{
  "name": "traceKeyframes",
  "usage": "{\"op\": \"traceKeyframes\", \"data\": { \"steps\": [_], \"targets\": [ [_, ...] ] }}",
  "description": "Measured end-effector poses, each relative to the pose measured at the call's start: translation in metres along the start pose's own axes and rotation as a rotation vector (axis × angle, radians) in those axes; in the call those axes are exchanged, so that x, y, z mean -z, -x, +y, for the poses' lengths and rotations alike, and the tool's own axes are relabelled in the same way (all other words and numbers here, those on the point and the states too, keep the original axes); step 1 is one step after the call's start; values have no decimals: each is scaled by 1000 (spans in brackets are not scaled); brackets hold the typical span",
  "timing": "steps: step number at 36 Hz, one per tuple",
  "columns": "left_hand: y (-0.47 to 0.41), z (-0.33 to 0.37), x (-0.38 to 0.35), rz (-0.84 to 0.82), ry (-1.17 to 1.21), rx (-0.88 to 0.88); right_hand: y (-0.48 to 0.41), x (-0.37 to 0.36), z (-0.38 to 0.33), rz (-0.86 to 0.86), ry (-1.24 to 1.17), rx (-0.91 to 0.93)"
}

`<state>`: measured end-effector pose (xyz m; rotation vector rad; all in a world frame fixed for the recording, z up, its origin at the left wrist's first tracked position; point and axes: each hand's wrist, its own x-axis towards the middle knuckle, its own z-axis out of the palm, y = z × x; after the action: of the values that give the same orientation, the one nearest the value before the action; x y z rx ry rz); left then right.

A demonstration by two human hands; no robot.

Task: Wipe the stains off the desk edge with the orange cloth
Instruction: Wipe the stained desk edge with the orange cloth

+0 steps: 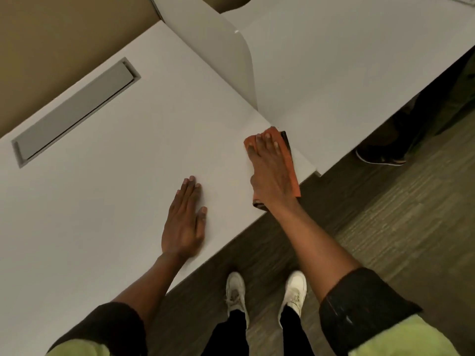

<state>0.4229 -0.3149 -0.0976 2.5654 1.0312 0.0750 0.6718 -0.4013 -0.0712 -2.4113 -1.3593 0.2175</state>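
- The person is standing at the front edge of a white desk (pixel 108 176), leaning over it with both forearms bare and dark sleeves pushed up.
- The right hand (pixel 270 176) is lying flat on the orange cloth (pixel 291 173), fingers stretched out and together, palm pressing the cloth down rather than pinching it.
- The orange cloth is sitting at the desk's near right corner, along the front edge; its lower end is hanging just over the edge beside the wrist.
- The left hand (pixel 183 222) is resting open and flat on the bare desktop, holding nothing, near the front edge and apart from the cloth.
- A grey cable hatch (pixel 74 111) is lying set into the desktop, well away on the left.
- A white divider panel (pixel 231 57) is standing between this desk and the neighbouring one.
- White shoes (pixel 264 291) are showing on the dark floor (pixel 385 227) below.
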Motion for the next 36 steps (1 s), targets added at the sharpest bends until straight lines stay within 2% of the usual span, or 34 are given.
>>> {"op": "traceKeyframes", "data": {
  "steps": [7,20,27,36],
  "targets": [
    [1,4,-1,29,-18,-12,-24,4,19,54,-13,-39],
    [-1,5,-4,54,-64,-40,123,-11,-10,113,-42,-161],
    [-1,7,-3,35,-90,-15,140,-31,-33,250,-188,-304],
    [-2,5,-6,30,-96,6,166,-62,-75,340,-323,-317]
  ]
}}
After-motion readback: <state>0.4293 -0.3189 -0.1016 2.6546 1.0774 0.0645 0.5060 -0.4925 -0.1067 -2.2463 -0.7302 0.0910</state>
